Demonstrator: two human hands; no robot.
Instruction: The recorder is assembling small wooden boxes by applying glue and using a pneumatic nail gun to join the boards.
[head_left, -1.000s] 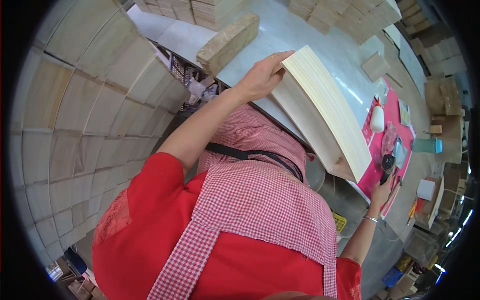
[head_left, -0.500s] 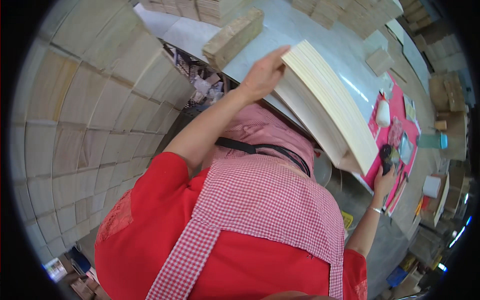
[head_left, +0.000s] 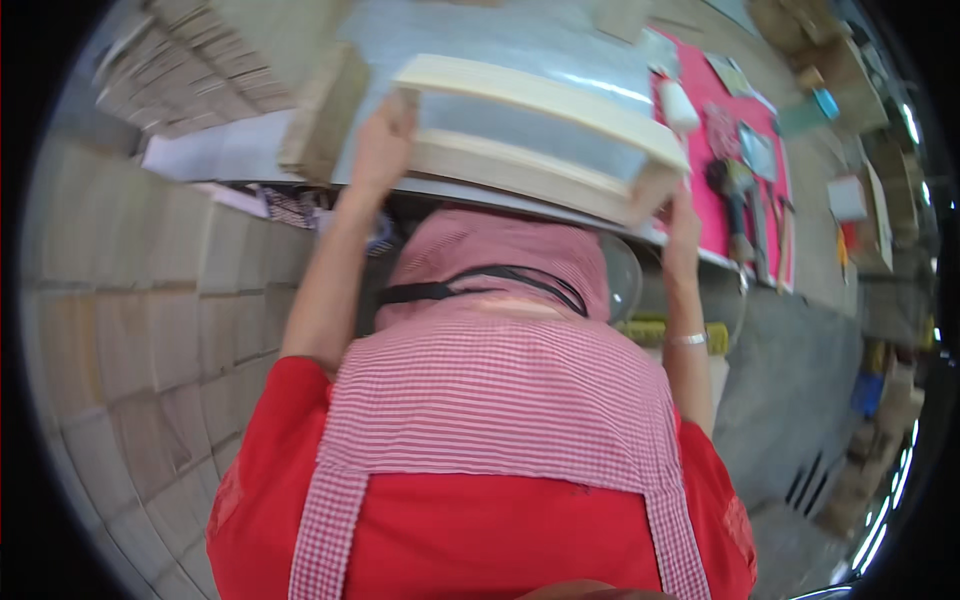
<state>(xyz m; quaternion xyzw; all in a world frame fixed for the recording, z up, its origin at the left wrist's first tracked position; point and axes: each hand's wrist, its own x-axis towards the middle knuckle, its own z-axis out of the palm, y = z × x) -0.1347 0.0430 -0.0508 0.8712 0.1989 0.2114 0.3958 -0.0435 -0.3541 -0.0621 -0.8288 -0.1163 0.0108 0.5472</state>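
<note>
A pale wooden rectangular frame [head_left: 520,172] stands at the table's near edge, and the tabletop shows through its middle. My left hand [head_left: 385,145] is closed around its left end. At the other end my right hand [head_left: 682,232] rests against the corner; its fingers are partly hidden and blurred. A dark handheld power tool [head_left: 736,200] lies on a pink sheet [head_left: 708,240], just right of my right hand. Beside my left hand stands a rough wooden block [head_left: 325,118].
Stacked wooden pieces [head_left: 200,75] stand at the far left, with more wood stacked along the left side [head_left: 120,340]. The pink sheet also carries a white bottle [head_left: 679,106] and hand tools [head_left: 783,235]. A teal-lidded container [head_left: 808,112] stands farther right.
My right hand has let go of the power tool and come to the frame's right end. The frame has tipped and turned more parallel to the table edge. The view has swung right.
</note>
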